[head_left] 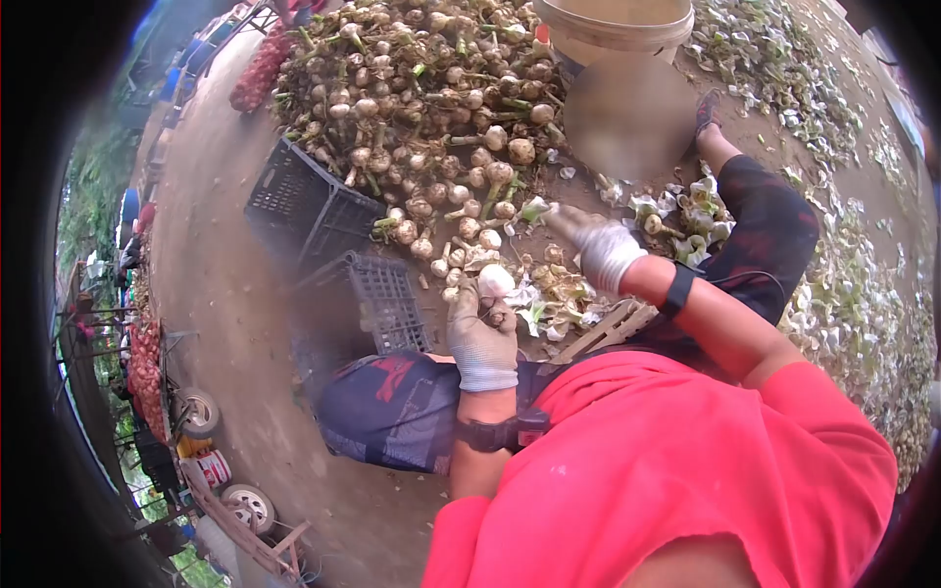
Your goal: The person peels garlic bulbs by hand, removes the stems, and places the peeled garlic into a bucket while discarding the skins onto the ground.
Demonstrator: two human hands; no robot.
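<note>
Gripping a clean white garlic bulb [496, 281] at its fingertips, the gloved left hand [480, 343] is at the near edge of the garlic heap [421, 108], fingers curled. Right hand [603, 247], also gloved, is farther out by the heap's near right corner, fingers pointing back toward the bulbs; motion blur, so I can't tell if it's open, closed or holding something. Pale leaf scraps [554, 309] lie on the ground between the hands, beside a slatted wooden piece [613, 328] close to the person's lap. Two dark plastic crates: one [279, 186] tilted against the heap's left edge, the other [387, 299] nearer, just left of the left hand. Pale bucket [622, 41] past the heap's right edge, blurred round patch below it. More scraps [853, 235] along the ground's right edge; red net sacks [147, 367] and a wheeled cart [230, 510] at its left edge.
</note>
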